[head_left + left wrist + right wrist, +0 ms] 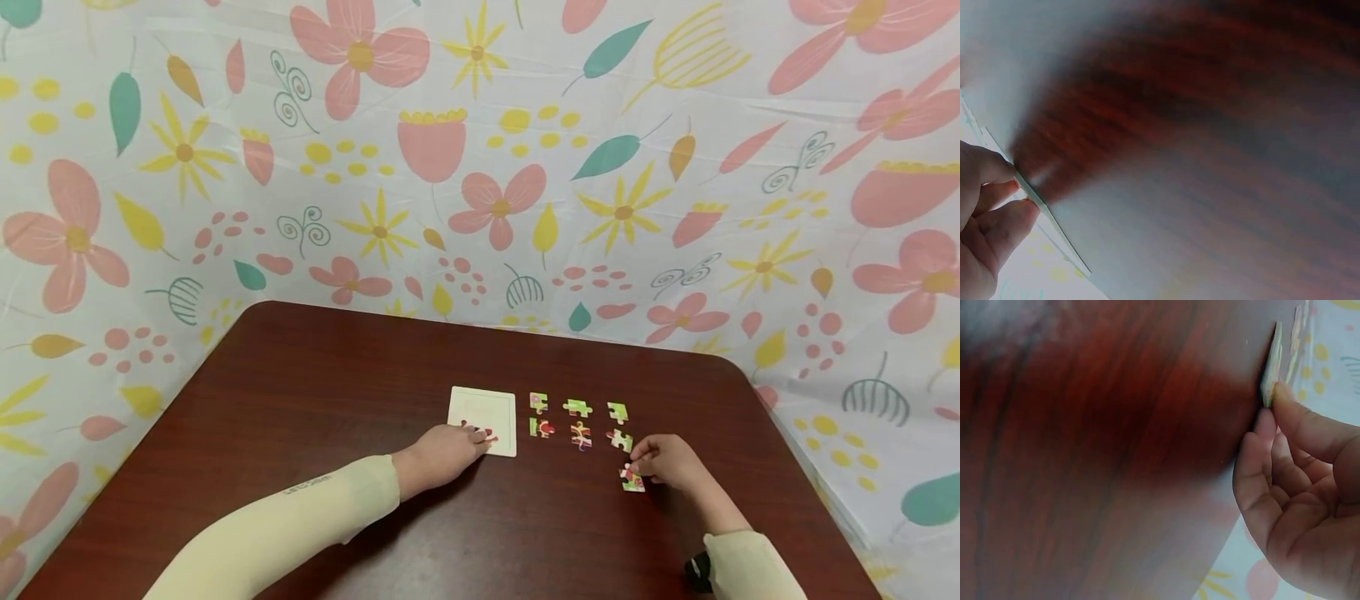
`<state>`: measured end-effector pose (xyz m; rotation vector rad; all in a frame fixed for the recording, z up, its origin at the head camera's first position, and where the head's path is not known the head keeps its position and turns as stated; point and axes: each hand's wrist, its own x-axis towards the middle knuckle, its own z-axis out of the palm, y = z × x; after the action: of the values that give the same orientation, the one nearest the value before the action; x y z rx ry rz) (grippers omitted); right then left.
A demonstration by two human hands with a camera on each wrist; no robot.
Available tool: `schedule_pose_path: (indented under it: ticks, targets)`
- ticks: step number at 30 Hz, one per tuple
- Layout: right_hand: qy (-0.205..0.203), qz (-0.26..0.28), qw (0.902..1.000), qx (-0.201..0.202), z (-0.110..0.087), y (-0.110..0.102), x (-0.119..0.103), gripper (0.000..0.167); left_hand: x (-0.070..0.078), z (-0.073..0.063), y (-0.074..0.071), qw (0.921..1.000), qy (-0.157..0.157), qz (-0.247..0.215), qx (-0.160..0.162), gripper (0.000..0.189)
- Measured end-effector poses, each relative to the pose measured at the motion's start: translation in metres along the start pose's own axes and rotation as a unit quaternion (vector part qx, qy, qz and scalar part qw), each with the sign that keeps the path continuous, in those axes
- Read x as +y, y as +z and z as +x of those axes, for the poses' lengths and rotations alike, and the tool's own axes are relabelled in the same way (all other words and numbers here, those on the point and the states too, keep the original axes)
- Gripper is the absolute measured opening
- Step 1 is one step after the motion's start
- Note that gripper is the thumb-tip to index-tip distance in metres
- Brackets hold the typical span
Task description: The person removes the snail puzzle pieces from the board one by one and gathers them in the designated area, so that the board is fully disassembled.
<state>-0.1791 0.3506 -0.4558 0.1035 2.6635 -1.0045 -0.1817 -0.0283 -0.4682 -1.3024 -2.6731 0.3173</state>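
A white puzzle tray [506, 412] lies on the table with red-marked puzzle pieces [491, 435] in its lower part. My left hand [442, 454] reaches over the tray's near left corner, its fingertips on the tray beside those pieces. In the left wrist view, the fingertips [1025, 209] meet the tray's thin edge. To the right, my right hand [670, 462] pinches the edge of a puzzle piece [632, 479] with red and green print. The right wrist view shows that piece nearly edge-on, the thumb on one side and a finger underneath.
Loose puzzle pieces stand in two rows between the tray and my right hand, among them a green corner piece [617, 412] and a red-and-green piece [541, 427]. The dark wooden table [337, 375] ends at a flowered cloth [495, 283] behind and at both sides.
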Motion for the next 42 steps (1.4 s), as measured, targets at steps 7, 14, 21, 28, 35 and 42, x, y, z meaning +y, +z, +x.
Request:
schedule_pose_path:
  ticks: [7,14,21,28,35,42]
  targets:
    - [0.006,-0.015,0.9998,0.016,-0.002,0.003,-0.002,0.010,-0.001,0.002,-0.001,0.9999,0.003,-0.003,-0.015,0.037]
    - [0.007,-0.018,0.9995,0.025,-0.003,0.004,-0.004,0.010,-0.001,0.003,0.001,1.0000,0.005,-0.004,-0.007,0.034]
    - [0.012,-0.013,0.9996,0.022,-0.003,0.004,-0.002,0.009,-0.002,0.004,0.003,0.9999,0.011,-0.002,0.004,0.029]
    - [0.004,0.000,0.9999,0.012,-0.002,0.002,-0.002,0.013,-0.003,0.004,0.003,0.9998,0.003,-0.021,0.003,0.031]
    - [-0.005,0.016,0.9997,-0.018,-0.004,-0.002,-0.003,0.018,-0.004,0.004,0.004,0.9990,0.002,-0.036,0.028,0.026]
    - [0.006,0.017,0.9998,-0.012,-0.006,-0.006,-0.012,0.022,-0.003,0.002,0.005,0.9986,0.002,-0.034,0.041,0.023]
